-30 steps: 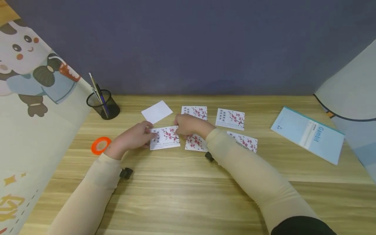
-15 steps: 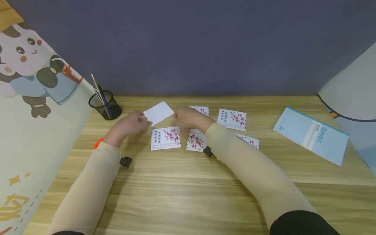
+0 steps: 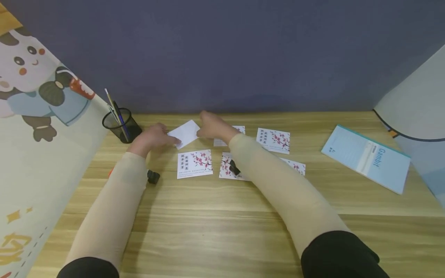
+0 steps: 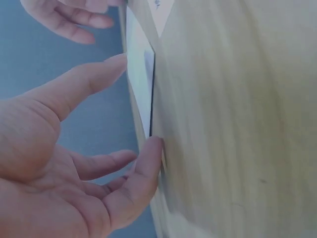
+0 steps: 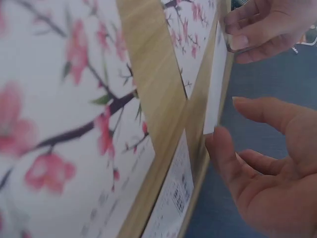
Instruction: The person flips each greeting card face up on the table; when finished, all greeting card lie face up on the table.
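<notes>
A blank white card [image 3: 187, 131] lies at the back of the table between the hands. My left hand [image 3: 153, 138] is at its left end, thumb apart from the fingers; in the left wrist view a fingertip [image 4: 154, 144] meets the card's corner. My right hand [image 3: 213, 125] reaches the card's right end; in the right wrist view one fingertip [image 5: 221, 136] is at the card's edge, with the thumb apart. Just in front lies a card printed with pink blossoms and characters [image 3: 195, 163].
More blossom cards lie to the right, one [image 3: 273, 140] uncovered and others partly under the right arm. A blue notebook [image 3: 366, 158] lies at far right. A black mesh pen cup [image 3: 129, 127] stands at back left. The left arm mostly hides an orange tape roll [image 3: 111, 172].
Both hands have left the front blossom card and moved back to the blank white card. The right hand has gone farther back, behind the card's right end.
</notes>
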The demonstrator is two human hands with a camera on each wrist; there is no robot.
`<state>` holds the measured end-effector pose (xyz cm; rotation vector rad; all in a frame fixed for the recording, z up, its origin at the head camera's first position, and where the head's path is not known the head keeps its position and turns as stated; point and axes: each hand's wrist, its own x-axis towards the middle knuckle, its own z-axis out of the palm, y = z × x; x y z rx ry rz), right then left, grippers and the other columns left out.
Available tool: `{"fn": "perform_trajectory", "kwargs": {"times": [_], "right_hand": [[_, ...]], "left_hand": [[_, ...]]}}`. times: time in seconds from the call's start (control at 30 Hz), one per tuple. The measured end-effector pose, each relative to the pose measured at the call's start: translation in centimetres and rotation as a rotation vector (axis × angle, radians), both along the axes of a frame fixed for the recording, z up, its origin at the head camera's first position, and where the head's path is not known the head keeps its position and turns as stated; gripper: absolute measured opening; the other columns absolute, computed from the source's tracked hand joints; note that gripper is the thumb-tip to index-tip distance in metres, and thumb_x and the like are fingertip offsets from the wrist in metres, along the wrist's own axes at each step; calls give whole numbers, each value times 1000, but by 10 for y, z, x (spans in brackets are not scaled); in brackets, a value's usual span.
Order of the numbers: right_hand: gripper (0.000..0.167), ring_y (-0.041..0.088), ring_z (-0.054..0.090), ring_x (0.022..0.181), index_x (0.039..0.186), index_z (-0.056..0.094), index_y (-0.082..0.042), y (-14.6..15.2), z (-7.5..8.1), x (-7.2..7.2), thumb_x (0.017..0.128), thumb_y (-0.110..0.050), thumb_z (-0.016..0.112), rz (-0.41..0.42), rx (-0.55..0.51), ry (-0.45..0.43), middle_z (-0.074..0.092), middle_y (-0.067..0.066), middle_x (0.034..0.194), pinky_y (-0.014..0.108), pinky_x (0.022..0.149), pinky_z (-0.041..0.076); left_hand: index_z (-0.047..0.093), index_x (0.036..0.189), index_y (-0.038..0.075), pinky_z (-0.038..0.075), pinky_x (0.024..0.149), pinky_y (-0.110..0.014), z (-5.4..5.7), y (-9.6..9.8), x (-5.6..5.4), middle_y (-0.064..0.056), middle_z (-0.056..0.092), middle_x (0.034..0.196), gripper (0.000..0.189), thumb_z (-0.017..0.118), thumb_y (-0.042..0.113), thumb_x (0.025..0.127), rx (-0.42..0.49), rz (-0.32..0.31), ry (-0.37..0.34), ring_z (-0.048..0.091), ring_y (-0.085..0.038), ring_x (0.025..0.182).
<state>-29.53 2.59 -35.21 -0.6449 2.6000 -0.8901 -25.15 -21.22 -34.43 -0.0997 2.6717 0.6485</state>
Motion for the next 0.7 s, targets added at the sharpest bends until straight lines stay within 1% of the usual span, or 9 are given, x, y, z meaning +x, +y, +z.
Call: {"fn": "perform_trajectory", "kwargs": {"times": [0.07,0.13,0.23,0.33,0.4,0.43,0.53,0.63,0.7], "right_hand": [[78,39,55,144,159,37,7,-5,-2,-3,93,-14,75,-4,4,24,49,24,161,47,129,41],[75,38,52,145,156,41,7,-10,-4,-7,93,-14,76,-15,0,34,51,24,158,47,127,42],[56,32,62,117,137,55,8,-16,-6,-10,92,-14,79,-30,-10,14,63,21,133,46,113,53],[30,22,53,85,100,61,-1,-20,-8,-13,90,-18,82,-28,13,-9,59,9,99,41,91,57],[35,19,47,77,84,52,-9,-22,-10,-15,90,-22,83,-19,37,-24,51,4,88,39,81,54],[38,18,47,78,82,51,-11,-22,-10,-16,89,-25,85,-22,46,-25,51,2,90,37,83,53],[36,22,55,89,89,57,-9,-23,-12,-17,89,-30,86,-19,63,-49,60,7,103,40,93,57],[46,28,62,110,116,66,-2,-25,-11,-19,90,-34,86,-14,88,-81,66,14,128,45,110,55],[59,30,63,123,133,63,-1,-27,-10,-20,91,-36,85,-9,118,-101,65,15,141,46,116,52]], "left_hand": [[41,156,-9,44,119,-64,0,1,-1,-30,51,156,98,79,52,89,0,6,-4,53,-48,139],[48,151,-8,48,115,-61,0,3,-3,-28,55,151,92,79,52,89,-11,10,-5,56,-45,133],[54,145,-6,52,110,-57,1,7,-5,-26,59,147,86,79,53,88,-45,9,4,59,-40,126],[58,139,-4,54,104,-53,1,11,-6,-23,63,140,81,79,55,87,-73,9,3,61,-36,118],[58,135,-3,55,100,-51,0,12,-6,-22,64,136,79,79,56,86,-75,12,-1,60,-34,113],[57,134,-2,55,98,-50,0,13,-7,-21,63,134,79,80,56,86,-71,14,-6,59,-33,111],[56,131,-1,54,92,-46,-2,16,-8,-18,62,128,79,83,56,84,-51,32,-5,58,-31,107],[56,131,-1,52,90,-43,-4,15,-8,-17,62,126,79,86,53,83,-40,40,16,57,-31,106],[56,133,-2,51,91,-43,-5,14,-9,-19,62,128,78,86,51,83,-23,35,27,57,-31,107]]}}
